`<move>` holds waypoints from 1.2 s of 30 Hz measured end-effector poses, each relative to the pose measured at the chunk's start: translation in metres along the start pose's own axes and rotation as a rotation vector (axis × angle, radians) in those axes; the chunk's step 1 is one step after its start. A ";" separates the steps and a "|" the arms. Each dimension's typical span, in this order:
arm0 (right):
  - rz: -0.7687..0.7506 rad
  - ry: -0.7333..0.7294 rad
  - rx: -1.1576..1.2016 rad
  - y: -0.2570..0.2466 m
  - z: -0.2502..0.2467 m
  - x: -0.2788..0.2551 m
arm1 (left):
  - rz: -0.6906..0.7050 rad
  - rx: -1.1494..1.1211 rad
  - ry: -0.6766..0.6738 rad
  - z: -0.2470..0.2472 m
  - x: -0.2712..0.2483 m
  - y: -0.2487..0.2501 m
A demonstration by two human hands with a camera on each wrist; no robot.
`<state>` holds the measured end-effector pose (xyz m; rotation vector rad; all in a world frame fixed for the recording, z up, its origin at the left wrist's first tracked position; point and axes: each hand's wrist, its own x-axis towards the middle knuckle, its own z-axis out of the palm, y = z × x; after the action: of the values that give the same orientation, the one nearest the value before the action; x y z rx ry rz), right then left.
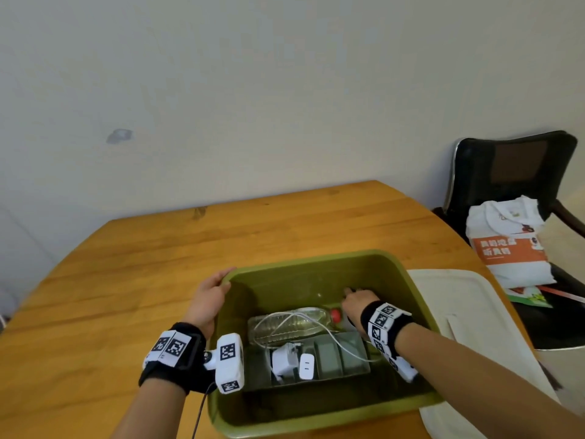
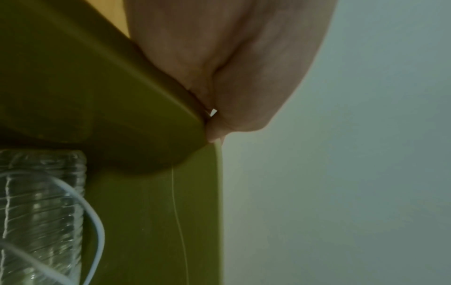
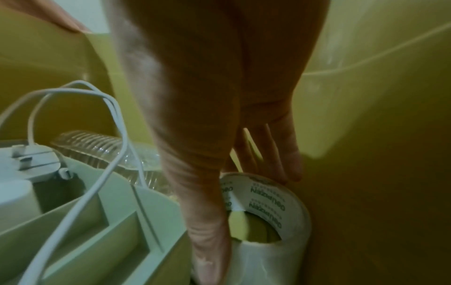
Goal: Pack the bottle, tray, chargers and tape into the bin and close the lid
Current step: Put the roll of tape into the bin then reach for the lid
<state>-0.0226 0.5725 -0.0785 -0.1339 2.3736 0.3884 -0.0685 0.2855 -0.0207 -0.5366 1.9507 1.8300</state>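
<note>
**A:** Olive plastic under the left hand [image 1: 209, 299], which sits on the bin [image 1: 408, 280] at its far-left corner, fingers curled over the rim. I'd say that's there to steady the bin while the other arm works inside.

**B:** Moving right, what's already in?

**A:** The bottle [image 1: 285, 324] lies on its side on the floor, red cap to the right. In front of it the tray [image 1: 332, 359] holds both chargers [image 1: 294, 362] in its left slots, a white cable [image 1: 319, 327] looping over the bottle. Flat and low, so the lid should clear them.

**B:** And the tape?

**A:** The wrist view shows it: the tape [image 3: 273, 216] stands on edge between tray and right wall, a gap that seems to suit it. The right hand [image 1: 357, 302] reaches down there, fingers [image 3: 285, 154] straight and slightly apart, tips touching the roll's top, thumb alongside it, no clamp that I can see.

**B:** Furthest right?

**A:** The white lid [image 1: 468, 327] rests on the table [image 1: 126, 280] beside the bin, not yet on.
</note>
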 end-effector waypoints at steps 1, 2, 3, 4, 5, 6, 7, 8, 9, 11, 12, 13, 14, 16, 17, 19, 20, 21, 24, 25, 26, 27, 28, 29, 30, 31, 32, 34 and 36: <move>0.000 0.005 0.002 0.000 0.000 -0.001 | 0.002 0.001 0.006 0.001 -0.001 0.000; 0.001 0.007 0.002 0.000 -0.001 -0.003 | 0.005 0.000 0.011 0.001 0.000 0.000; 0.001 0.014 0.000 0.000 -0.001 -0.004 | 0.008 -0.002 0.017 0.001 0.000 -0.001; -0.001 0.026 -0.007 0.001 -0.002 -0.006 | 0.016 -0.005 0.019 0.001 0.000 -0.002; -0.005 0.038 -0.014 0.001 -0.002 -0.006 | 0.024 -0.002 0.022 0.001 0.000 -0.002; -0.012 0.046 -0.016 0.001 -0.003 -0.007 | 0.032 0.005 0.023 0.001 -0.001 -0.002; -0.018 0.049 -0.017 0.000 -0.003 -0.008 | 0.035 0.010 0.026 0.002 -0.001 -0.002; -0.026 0.053 -0.019 0.000 -0.004 -0.011 | 0.039 0.014 0.024 0.002 -0.001 -0.002; -0.036 0.059 -0.015 0.001 -0.006 -0.014 | 0.042 0.017 0.023 0.002 -0.001 -0.002; -0.062 0.101 0.034 0.005 -0.013 -0.020 | 0.048 0.030 0.017 0.002 -0.001 -0.002; -0.075 0.141 0.089 0.009 -0.016 -0.025 | 0.051 0.043 0.012 0.002 0.000 -0.002; -0.089 0.188 0.168 0.014 -0.021 -0.030 | 0.052 0.055 0.011 0.001 -0.001 -0.003; -0.105 0.233 0.277 0.021 -0.027 -0.038 | 0.055 0.063 0.010 0.001 0.000 -0.004; -0.140 0.341 0.539 0.040 -0.042 -0.063 | 0.061 0.055 0.013 -0.002 0.001 -0.005; -0.142 0.418 0.658 0.053 -0.049 -0.079 | 0.059 0.046 0.012 -0.001 0.000 -0.004; -0.094 0.578 0.876 0.081 -0.059 -0.110 | 0.050 0.052 0.021 -0.002 -0.002 -0.003; -0.056 0.659 0.989 0.096 -0.060 -0.121 | 0.062 0.081 0.031 -0.001 -0.002 -0.004; -0.009 0.736 1.094 0.111 -0.058 -0.130 | 0.090 0.145 0.044 0.000 -0.001 -0.005; 0.153 0.856 1.294 0.151 -0.039 -0.145 | 0.232 0.596 0.117 0.011 0.001 -0.007; 0.208 0.853 1.312 0.160 -0.029 -0.146 | 0.275 0.769 0.139 0.019 0.000 -0.004; 0.257 0.829 1.323 0.167 -0.018 -0.143 | 0.309 0.903 0.158 0.028 -0.003 0.000; 0.303 0.791 1.331 0.174 -0.005 -0.139 | 0.352 0.996 0.161 0.041 -0.008 0.005; 0.344 0.738 1.336 0.180 0.010 -0.134 | 0.400 1.061 0.147 0.057 -0.012 0.011; 0.374 0.674 1.338 0.183 0.024 -0.126 | 0.439 1.117 0.117 0.074 -0.017 0.018; 0.399 0.609 1.343 0.185 0.040 -0.119 | 0.467 1.164 0.075 0.092 -0.020 0.023; 0.428 0.543 1.350 0.185 0.056 -0.112 | 0.492 1.202 0.021 0.111 -0.023 0.028; 0.463 0.489 1.354 0.184 0.072 -0.105 | 0.509 1.225 -0.051 0.131 -0.022 0.029; 0.541 0.420 1.343 0.181 0.100 -0.091 | 0.528 1.236 -0.206 0.172 -0.022 0.032; 0.608 0.373 1.313 0.176 0.122 -0.077 | 0.528 1.268 -0.309 0.212 -0.023 0.031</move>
<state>0.0775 0.7772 -0.0695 1.1987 2.4880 -1.0331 -0.0585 0.4992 0.0067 0.6566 2.5978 0.4719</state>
